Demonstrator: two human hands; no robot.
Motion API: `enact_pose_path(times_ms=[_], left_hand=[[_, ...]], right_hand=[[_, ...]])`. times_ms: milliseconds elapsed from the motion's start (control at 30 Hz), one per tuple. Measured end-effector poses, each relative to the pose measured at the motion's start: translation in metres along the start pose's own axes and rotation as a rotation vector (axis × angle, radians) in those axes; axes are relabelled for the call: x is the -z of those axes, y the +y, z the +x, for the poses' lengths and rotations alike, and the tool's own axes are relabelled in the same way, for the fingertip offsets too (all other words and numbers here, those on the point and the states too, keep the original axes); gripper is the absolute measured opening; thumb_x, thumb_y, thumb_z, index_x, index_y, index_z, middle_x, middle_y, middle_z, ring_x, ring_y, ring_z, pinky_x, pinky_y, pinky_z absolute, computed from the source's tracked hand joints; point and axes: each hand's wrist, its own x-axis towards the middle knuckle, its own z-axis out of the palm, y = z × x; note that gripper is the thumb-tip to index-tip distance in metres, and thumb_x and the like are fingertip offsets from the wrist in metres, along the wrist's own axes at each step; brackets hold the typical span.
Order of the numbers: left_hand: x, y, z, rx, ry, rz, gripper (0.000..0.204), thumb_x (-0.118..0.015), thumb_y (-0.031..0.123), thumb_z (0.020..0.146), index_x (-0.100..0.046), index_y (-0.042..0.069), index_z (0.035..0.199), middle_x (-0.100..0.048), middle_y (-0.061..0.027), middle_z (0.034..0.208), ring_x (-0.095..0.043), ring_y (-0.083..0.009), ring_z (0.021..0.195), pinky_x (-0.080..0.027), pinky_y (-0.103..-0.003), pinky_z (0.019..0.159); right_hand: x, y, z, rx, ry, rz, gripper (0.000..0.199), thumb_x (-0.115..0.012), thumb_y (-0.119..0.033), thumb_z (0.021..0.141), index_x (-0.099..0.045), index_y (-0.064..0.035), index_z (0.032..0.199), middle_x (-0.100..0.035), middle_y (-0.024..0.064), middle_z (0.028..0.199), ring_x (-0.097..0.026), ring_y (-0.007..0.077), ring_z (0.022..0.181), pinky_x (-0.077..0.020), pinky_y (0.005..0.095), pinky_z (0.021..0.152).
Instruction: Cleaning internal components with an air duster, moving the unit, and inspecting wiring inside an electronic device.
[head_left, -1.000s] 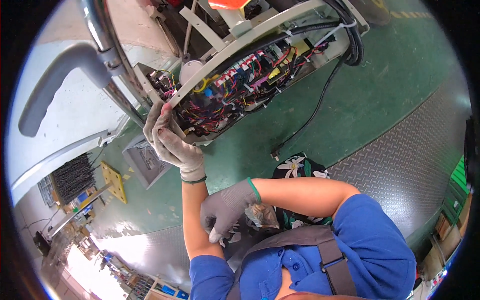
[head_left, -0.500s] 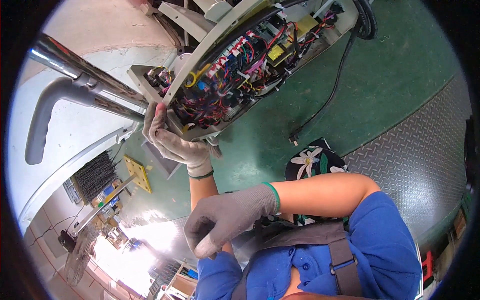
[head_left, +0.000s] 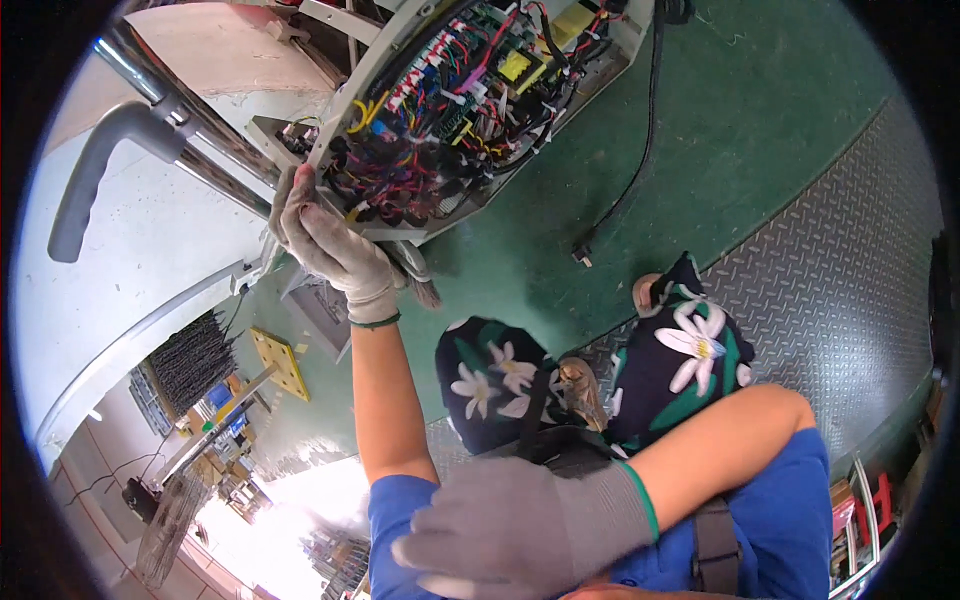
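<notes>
A beige metal housing (head_left: 330, 130) stands at the upper middle, uncovered, with circuit boards and a tangle of coloured wires (head_left: 390, 178) inside. My left hand (head_left: 335, 245), in a pale work glove, holds its near left corner, with curled fingers against the rim. One reddish fingertip shows bare. Just beside that wrist, below the housing, is a brush (head_left: 427, 292) with grey bristles; I cannot tell whether the hand touches it. My right hand (head_left: 500, 525), in a grey glove with a green cuff, is in front of my chest, slightly blurred, fingers extended leftward, with nothing visible in it.
Chrome tubes with a grey handle (head_left: 85, 195) stand left of the housing. A black cable with a plug (head_left: 582, 254) lies on the green floor (head_left: 760, 130). Diamond-patterned metal plate (head_left: 830, 260) covers the right side. A yellow plate (head_left: 280, 362) is at the left.
My right hand has moved right and down, and its curled fingers have straightened. My left hand remains at the housing corner. The view has shifted, bringing my legs into sight.
</notes>
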Motion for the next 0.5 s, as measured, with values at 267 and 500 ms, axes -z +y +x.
enact_pose_path(times_ms=[267,500], left_hand=[[0.011,0.02,0.024,-0.113,-0.249,0.275,0.026,-0.053,0.01,0.099,-0.065,-0.006,0.116,-0.065,-0.0187,0.121,-0.058,-0.0306,0.117,-0.044,-0.04,0.103],[-0.014,0.028,0.054,0.053,-0.526,0.387,0.04,-0.059,0.025,0.099,-0.062,-0.005,0.126,-0.067,-0.0198,0.115,-0.064,-0.0286,0.105,-0.047,-0.038,0.096]], right_hand=[[-0.042,-0.017,-0.082,-0.065,0.048,-0.429,0.021,-0.057,-0.031,0.084,-0.063,-0.0139,0.096,-0.065,0.0029,0.087,-0.066,0.0205,0.082,-0.0511,0.0361,0.075],[-0.03,-0.033,-0.125,-0.176,0.129,-0.548,0.032,-0.057,-0.029,0.084,-0.063,-0.0097,0.109,-0.064,0.0056,0.096,-0.064,0.0219,0.088,-0.0512,0.0371,0.082]])
